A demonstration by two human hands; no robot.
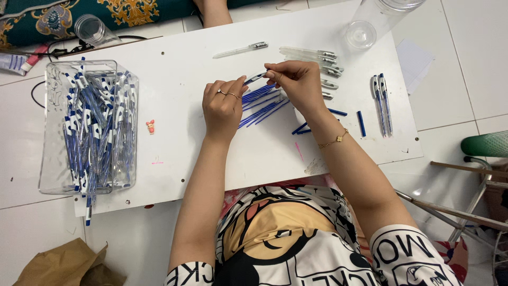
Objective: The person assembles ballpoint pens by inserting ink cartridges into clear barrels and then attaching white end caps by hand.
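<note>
The white rectangular board (174, 153) has its widest bare stretch between the clear plastic tray of blue-and-white pens (87, 127) at its left end and the loose blue refills (262, 106) mid-board; only a tiny red figurine (151, 126) sits there. Toward its right end, clear pen barrels (312, 55), two finished pens (382, 103) and a clear plastic jar (375, 18) crowd passage.

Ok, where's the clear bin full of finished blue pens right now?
In the head view, the clear bin sits at the white board's left end, left of the left hand.
</note>
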